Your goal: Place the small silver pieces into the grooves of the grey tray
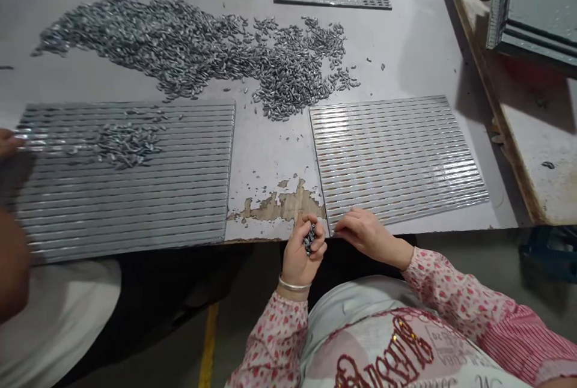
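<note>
My left hand (pixel 307 242) is curled around a clump of small grey spindle-shaped pieces (pixel 309 239), just off the table's front edge. At the near left corner of a grooved grey panel (pixel 396 160), my right hand (pixel 363 233) has its thumb and fingers pinched together. Whatever those fingertips hold, if anything, is too small to make out. Shiny rows run across this panel. Beyond both hands a large loose heap of the same spindle-shaped pieces (pixel 180 45) spreads over the white table (pixel 270 148).
A second grooved panel (pixel 135 208) at left carries a small pile of pieces, with a co-worker's hand (pixel 8 143) at its edge. Two more panels lie at the far side. Stacked panels (pixel 541 9) stand at right beyond a wooden edge (pixel 491 106). The tabletop is worn near the front.
</note>
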Demonstrator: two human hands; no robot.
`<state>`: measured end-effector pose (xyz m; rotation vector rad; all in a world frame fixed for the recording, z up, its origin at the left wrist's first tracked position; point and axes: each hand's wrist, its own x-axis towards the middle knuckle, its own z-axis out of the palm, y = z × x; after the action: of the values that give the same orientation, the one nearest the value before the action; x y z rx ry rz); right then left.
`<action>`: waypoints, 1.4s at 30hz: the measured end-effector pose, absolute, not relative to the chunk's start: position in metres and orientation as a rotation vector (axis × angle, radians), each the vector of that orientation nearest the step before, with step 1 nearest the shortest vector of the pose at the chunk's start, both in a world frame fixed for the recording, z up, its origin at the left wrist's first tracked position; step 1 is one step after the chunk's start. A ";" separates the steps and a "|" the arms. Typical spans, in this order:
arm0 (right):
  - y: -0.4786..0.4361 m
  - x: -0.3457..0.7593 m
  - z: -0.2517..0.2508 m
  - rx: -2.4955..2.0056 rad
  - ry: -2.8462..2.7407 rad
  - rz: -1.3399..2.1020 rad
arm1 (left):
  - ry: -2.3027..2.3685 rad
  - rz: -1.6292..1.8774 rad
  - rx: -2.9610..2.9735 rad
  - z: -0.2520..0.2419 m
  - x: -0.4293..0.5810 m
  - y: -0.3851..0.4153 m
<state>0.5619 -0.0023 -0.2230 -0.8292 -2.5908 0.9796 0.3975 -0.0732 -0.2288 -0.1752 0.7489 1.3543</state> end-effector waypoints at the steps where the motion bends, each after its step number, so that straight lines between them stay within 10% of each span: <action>1: -0.002 0.561 -0.223 -0.824 -2.621 0.944 | 0.738 1.352 -0.176 -0.229 0.398 -0.073; 42: 0.000 0.545 -0.218 -1.044 -2.104 1.122 | 0.615 1.541 -0.750 -0.218 0.409 -0.051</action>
<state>0.5448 0.0005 -0.2184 -1.0442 -2.1036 1.1218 0.4093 -0.0510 -0.2183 -0.7503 0.6148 1.5408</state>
